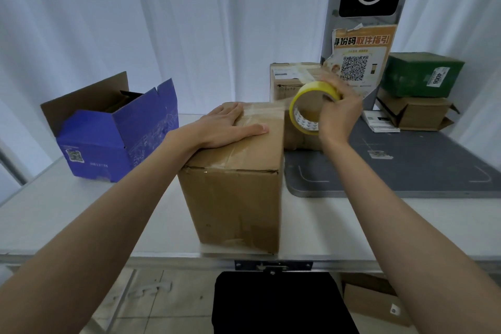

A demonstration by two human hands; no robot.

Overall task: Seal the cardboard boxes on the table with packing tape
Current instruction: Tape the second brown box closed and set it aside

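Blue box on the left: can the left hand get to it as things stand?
Probably yes. The left hand lies flat on top of the brown box, and the open blue box stands just to its left on the table, with nothing between them. It would have to let go of the brown box first.

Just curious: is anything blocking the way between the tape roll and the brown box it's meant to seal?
Nothing visible. The right hand holds the tape roll just off the box top's far right edge.
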